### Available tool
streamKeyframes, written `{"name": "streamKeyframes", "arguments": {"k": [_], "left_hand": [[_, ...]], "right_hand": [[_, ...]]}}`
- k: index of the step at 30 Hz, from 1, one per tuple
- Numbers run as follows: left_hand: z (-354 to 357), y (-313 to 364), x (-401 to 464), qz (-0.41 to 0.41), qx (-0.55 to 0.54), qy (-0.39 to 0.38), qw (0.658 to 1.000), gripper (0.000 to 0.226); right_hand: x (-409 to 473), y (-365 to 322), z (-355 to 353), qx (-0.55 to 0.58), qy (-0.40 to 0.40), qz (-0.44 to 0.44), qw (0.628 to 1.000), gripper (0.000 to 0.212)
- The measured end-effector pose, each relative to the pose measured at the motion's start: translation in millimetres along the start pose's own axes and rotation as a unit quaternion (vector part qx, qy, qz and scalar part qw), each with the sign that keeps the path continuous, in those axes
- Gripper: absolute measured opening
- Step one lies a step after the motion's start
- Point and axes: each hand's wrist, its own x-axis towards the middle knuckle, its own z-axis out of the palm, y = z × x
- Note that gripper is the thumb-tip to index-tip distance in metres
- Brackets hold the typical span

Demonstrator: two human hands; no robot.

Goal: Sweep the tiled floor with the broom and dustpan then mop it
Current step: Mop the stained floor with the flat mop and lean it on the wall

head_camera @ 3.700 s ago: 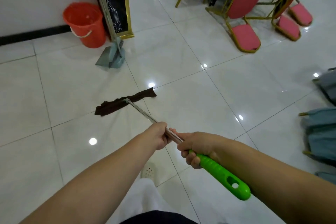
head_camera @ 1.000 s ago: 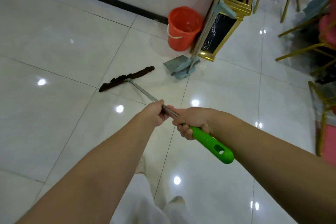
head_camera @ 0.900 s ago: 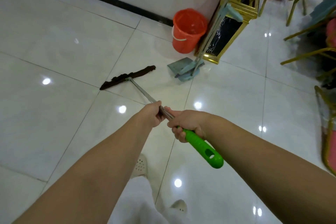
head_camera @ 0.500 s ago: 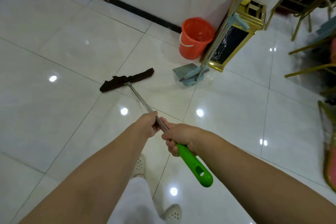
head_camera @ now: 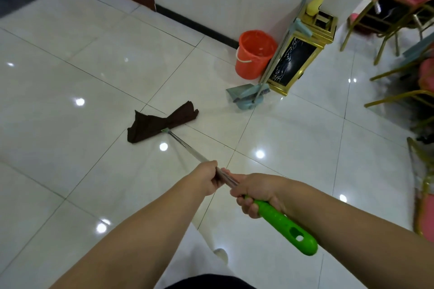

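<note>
Now my left hand and right hand both clench the mop handle, fingers curled tight; the brown mop cloth lies at eleven o'clock, left hand nearer.

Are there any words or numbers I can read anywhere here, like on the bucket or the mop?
None: no words, numbers or signs can be read.
Orange bucket: plain, no label showing.
Green mop handle: no print visible.
Gold-framed bin: only white marble veins on its black panel, not writing.
</note>
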Motion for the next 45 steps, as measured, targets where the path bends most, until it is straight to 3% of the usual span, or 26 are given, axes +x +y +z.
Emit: {"name": "streamKeyframes", "arguments": {"k": [5, 10, 18, 27, 39, 45], "left_hand": [[-8.4, -26.8, -23.1, -0.011, -0.004, 0.002, 1.0, 0.02], [-18.1, -8.2, -30.7, -0.003, 0.02, 0.01, 1.0, 0.021], [-27.7, 80.5, -22.1, 0.018, 0.078, 0.027, 0.996, 0.018], [-27.8, 225.0, 3.0, 0.025, 0.13, 0.019, 0.991, 0.016], [-0.3, 337.6, 49.3, 0.02, 0.129, 0.032, 0.991, 0.026], [24.6, 385.7, 74.1, 0.018, 0.1, 0.014, 0.995, 0.019]], "right_hand": [[-24.0, 23.4, 8.6, 0.023, -0.01, 0.014, 1.0, 0.048], [-24.5, 12.7, 30.2, 0.067, -0.004, 0.003, 0.998, 0.051], [10.9, -60.3, 68.0, 0.145, 0.0, -0.005, 0.989, 0.048], [59.6, -190.7, 102.4, 0.236, -0.017, -0.003, 0.972, 0.037], [98.0, -307.1, 89.5, 0.213, -0.021, 0.004, 0.977, 0.034], [117.3, -363.1, 62.2, 0.178, -0.016, 0.003, 0.984, 0.05]]}}
